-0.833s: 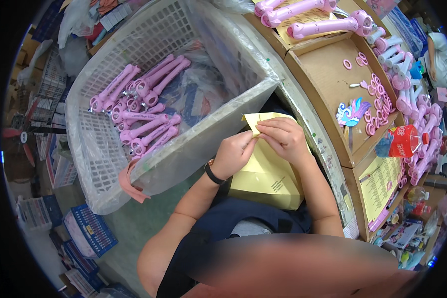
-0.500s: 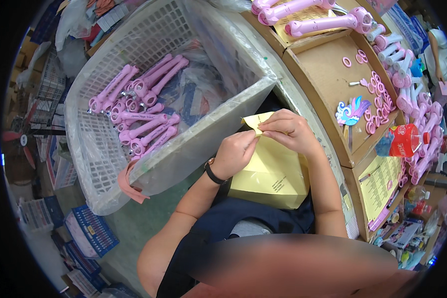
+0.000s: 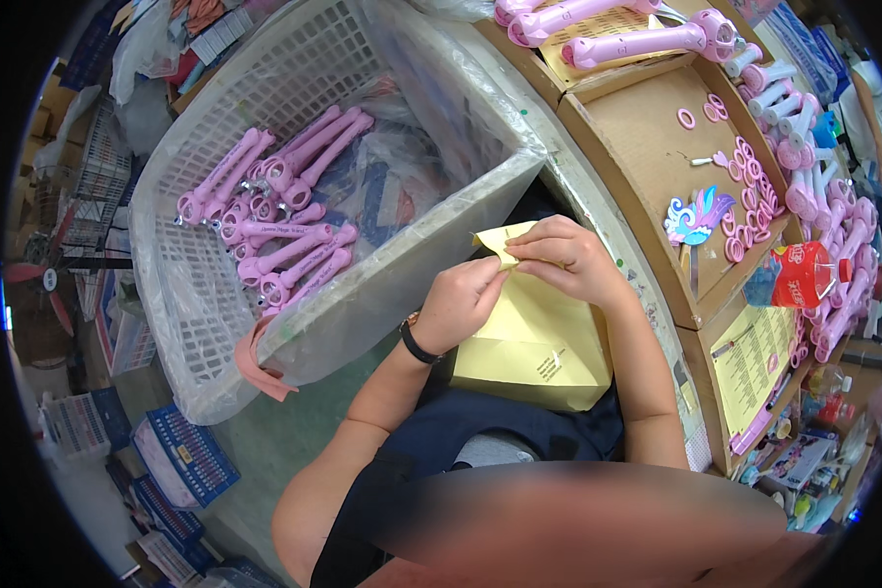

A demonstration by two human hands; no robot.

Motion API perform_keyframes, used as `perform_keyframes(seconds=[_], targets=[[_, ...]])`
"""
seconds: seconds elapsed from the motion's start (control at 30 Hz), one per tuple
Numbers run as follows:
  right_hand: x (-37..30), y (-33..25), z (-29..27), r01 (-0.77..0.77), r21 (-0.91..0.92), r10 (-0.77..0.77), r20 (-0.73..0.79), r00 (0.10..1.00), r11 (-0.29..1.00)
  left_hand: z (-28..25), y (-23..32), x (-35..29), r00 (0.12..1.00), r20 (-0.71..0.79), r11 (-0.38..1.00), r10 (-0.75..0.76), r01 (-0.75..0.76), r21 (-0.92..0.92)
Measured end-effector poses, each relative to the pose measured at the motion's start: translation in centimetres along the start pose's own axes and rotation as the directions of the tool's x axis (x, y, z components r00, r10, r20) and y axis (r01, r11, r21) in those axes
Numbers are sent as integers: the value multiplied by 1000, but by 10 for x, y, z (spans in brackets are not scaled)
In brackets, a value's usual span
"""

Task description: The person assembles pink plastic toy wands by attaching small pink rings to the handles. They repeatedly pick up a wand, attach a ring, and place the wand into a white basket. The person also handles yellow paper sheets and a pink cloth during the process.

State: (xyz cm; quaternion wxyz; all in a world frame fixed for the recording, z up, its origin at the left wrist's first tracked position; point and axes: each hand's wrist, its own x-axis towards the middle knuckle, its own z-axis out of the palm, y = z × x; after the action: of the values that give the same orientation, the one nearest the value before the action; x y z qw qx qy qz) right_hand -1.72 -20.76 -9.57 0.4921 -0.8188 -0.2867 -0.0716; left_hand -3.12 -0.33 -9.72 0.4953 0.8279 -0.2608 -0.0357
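Observation:
Both of my hands pinch a yellow paper sheet (image 3: 494, 238) over my lap, and its top edge is bent over at the fingertips. My left hand (image 3: 458, 306), with a dark band at the wrist, is closed on the sheet's near left side. Just beyond it, my right hand (image 3: 570, 261) is closed on the fold from the right. Under my hands, more yellow printed paper (image 3: 534, 358) rests on my lap; I cannot tell whether it is a stack. My fingers hide part of the fold.
At the left stands a plastic-lined crate (image 3: 402, 260) holding several pink wand handles (image 3: 289, 235). To my right, a cardboard tray (image 3: 637, 162) holds pink rings (image 3: 750, 181) and a blue-purple wing-shaped piece (image 3: 696, 218). A red-labelled bottle (image 3: 799, 274) lies beside it. Another person's arm (image 3: 874, 132) shows far right.
My hands stay almost in place on the sheet, fingers shifting slightly at the fold. At the far right, the other person's arm has moved, and the pink piece by that hand no longer shows.

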Motion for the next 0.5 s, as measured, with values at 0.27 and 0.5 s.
perform_keyframes(seconds=[0.27,0.5], targets=[[-1,5,-4,-89,60,85,63,994,994,1,-1,0,1000,17,1000,12,-13,21],[-1,5,-6,-108,35,106,67,992,994,2,-8,-5,994,25,986,-106,108,-123]])
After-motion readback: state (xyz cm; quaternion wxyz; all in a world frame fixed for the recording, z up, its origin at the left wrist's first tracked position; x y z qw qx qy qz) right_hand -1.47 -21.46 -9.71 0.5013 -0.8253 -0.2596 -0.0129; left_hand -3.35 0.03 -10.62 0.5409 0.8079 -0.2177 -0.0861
